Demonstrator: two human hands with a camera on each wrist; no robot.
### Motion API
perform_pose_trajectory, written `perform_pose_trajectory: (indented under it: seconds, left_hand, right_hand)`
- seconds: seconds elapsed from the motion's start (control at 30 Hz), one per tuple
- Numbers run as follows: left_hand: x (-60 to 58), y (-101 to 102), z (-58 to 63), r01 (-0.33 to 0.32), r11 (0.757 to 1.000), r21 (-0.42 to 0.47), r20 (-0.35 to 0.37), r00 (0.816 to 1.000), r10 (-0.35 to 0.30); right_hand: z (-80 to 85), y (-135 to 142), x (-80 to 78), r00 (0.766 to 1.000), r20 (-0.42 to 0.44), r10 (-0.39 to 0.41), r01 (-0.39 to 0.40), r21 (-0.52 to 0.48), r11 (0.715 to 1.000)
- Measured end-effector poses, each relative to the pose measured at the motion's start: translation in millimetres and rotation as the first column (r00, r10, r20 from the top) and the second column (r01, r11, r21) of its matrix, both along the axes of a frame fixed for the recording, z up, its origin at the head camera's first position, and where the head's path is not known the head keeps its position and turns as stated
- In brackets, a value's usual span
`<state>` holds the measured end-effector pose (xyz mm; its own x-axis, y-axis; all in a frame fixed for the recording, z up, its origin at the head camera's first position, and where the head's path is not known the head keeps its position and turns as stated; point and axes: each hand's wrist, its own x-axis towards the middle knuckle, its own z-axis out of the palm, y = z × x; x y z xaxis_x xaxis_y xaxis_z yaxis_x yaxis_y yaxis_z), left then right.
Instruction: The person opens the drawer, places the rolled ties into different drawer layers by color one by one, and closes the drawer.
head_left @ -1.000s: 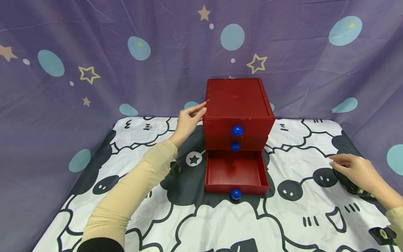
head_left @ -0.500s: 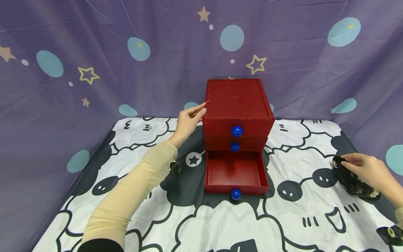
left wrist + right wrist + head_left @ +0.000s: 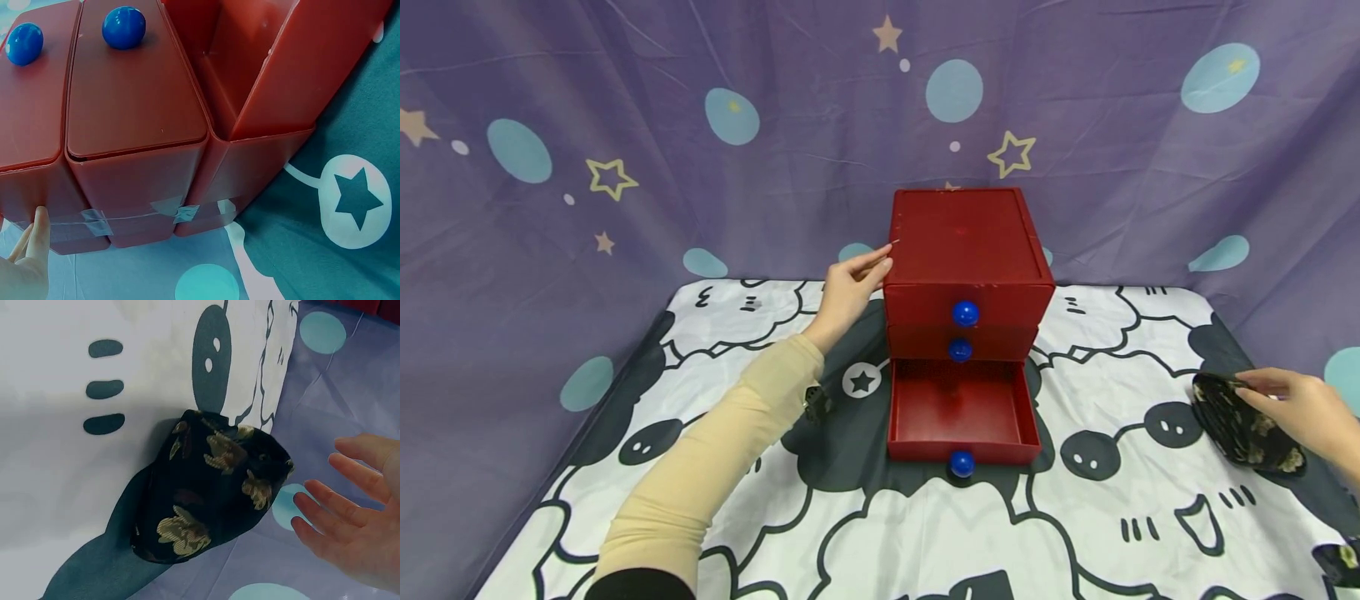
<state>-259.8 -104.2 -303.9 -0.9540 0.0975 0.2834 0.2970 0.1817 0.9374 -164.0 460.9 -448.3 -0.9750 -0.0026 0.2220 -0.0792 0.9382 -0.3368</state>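
Note:
A red cabinet (image 3: pixel 958 233) with three stacked drawers and blue knobs (image 3: pixel 966 313) stands at the back centre. Its bottom drawer (image 3: pixel 958 412) is pulled out and holds nothing. My left hand (image 3: pixel 847 292) touches the cabinet's left side with extended fingers; the left wrist view shows those fingers (image 3: pixel 39 237) against the red wall. On the right lies a black pouch (image 3: pixel 1247 429) with a gold flower pattern. Beside it hovers my right hand (image 3: pixel 1303 408); in the right wrist view, the spread fingers (image 3: pixel 331 503) are apart from the pouch (image 3: pixel 200 487).
A white and dark-grey cartoon cloth (image 3: pixel 880 533) covers the table. Behind it hangs a purple curtain (image 3: pixel 820 125) with stars and blue ovals. Clear tape (image 3: pixel 184 214) crosses the cabinet's side.
My right hand has drawn away to the right, so more of the black pouch shows. The left hand and the cabinet have stayed where they were.

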Motion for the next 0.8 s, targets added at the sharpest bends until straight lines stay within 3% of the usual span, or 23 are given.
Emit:
perform_pose_trajectory:
  seconds: [0.4, 0.7, 0.8]
  left_hand:
    - [0.9, 0, 0.8, 0.004, 1.000, 0.007, 0.012, 1.000, -0.004]
    - [19.4, 4, 19.7, 0.007, 1.000, -0.016, 0.019, 1.000, -0.007]
    - [17.8, 4, 18.3, 0.010, 1.000, -0.012, 0.019, 1.000, -0.010]
  right_hand:
    - [-27.7, 36, -6.1, 0.998, 0.011, -0.054, 0.054, -0.007, 0.999]
    - [-35.9, 46, -4.0, 0.996, -0.016, -0.088, 0.087, -0.048, 0.995]
    - [-36.9, 47, -1.9, 0.996, -0.019, -0.092, 0.090, -0.072, 0.993]
